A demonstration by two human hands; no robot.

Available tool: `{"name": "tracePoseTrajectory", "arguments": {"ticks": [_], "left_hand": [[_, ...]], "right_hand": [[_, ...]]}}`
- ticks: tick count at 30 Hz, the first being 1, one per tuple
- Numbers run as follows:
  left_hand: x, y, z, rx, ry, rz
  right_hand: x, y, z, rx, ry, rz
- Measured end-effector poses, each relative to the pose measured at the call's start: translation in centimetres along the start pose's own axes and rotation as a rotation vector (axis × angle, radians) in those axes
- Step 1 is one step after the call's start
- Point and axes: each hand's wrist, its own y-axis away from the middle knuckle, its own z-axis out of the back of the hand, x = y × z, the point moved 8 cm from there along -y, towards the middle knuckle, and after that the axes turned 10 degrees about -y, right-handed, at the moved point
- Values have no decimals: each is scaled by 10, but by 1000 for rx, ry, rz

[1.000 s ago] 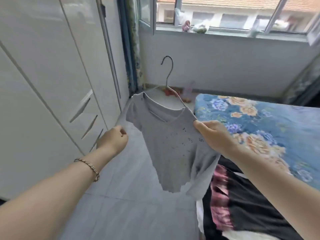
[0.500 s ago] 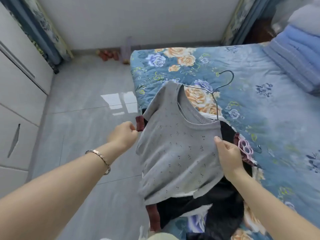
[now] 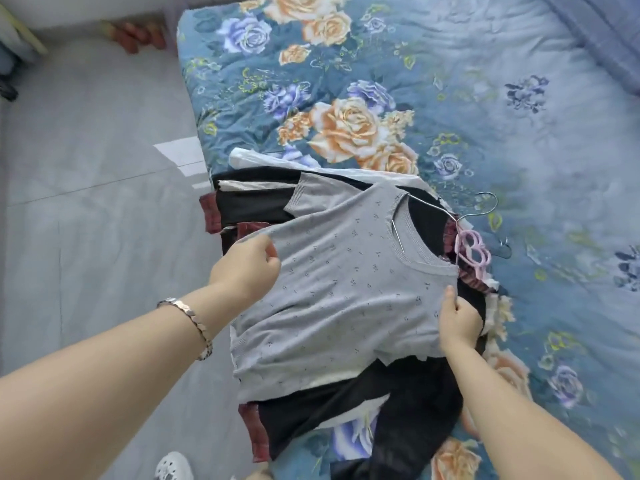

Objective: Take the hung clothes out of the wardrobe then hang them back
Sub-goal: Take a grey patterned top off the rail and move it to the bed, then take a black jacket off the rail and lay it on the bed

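Left hand (image 3: 247, 268) and right hand (image 3: 457, 320) grips are pinching the grey speckled knit top (image 3: 346, 289) on dark piled clothes (image 3: 408, 410) between them; beyond the right grip its silver wire hanger (image 3: 429, 206) could be snagging a pink plastic hanger (image 3: 472, 249).

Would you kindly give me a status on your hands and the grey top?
Left hand gripping side of grey top, right hand pinching its shoulder. Top on wire hanger, lying on clothes pile on bed. Nothing blocking.

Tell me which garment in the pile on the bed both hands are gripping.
The grey knit top, on a wire hanger. It lies uppermost; left hand and right hand pinch its edges. The black garment and red plaid garment lie beneath.
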Motion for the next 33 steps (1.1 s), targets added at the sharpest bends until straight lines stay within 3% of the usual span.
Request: {"name": "tracePoseTrajectory", "arguments": {"ticks": [6,9,11,16,19,25,33], "left_hand": [[8,-16,-13,37,-3,24],[22,-14,-6,53,30,64],[33,-10,3,53,45,85],[79,7,29,126,46,145],[117,27,49,193,-6,157],[228,88,133,60,119,289],[449,245,270,-358,186,588]], "right_hand": [[-33,-34,4,-61,201,-286],[-8,-29,-9,55,364,-252],[29,-19,-35,211,452,-107],[135,69,-123,791,655,250],[202,149,-159,987,773,487],[321,327,-210,1083,1031,912],[453,634,-258,1125,962,1396]]}}
